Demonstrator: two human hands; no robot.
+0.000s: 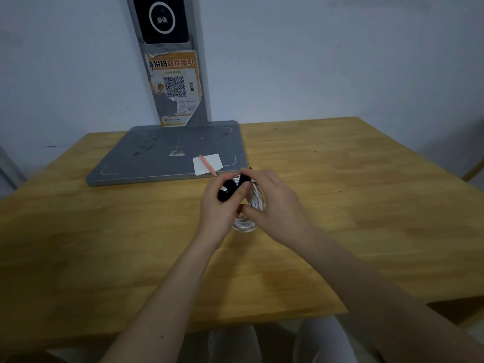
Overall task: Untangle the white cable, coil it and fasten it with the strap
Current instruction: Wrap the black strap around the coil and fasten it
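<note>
— Where's the white cable (249,205)?
— Coiled, above the wooden table (340,205), held between both hands.
— Their grip?
— Left hand (218,205) curls round the black strap (230,188) and coil; right hand (272,203) pinches the coil.
— Containers?
— None visible.

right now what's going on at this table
A person holds a coiled white cable just above the wooden table with both hands. The left hand and right hand are wrapping a black strap around the top of the coil; whether it is fastened yet cannot be told. Behind them, a white paper slip and a pink stick lie on a grey scanner base.
</note>
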